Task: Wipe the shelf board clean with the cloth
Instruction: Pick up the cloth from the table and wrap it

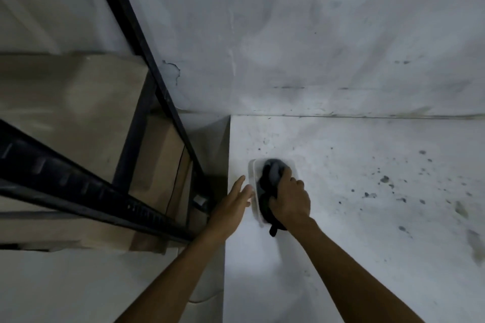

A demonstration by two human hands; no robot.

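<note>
Head: cloth (270, 178) under rt hand (290, 200).

Two bare forearms are showing from the bottom edge, with no sleeves covering them. The left hand (232, 203) and right hand (290, 196) are wearing no gloves, rings or watch.

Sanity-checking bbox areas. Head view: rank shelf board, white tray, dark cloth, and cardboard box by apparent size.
1. shelf board
2. cardboard box, though it sits at a different depth, so true size is unsure
3. white tray
4. dark cloth, partly hidden under the right hand
</note>
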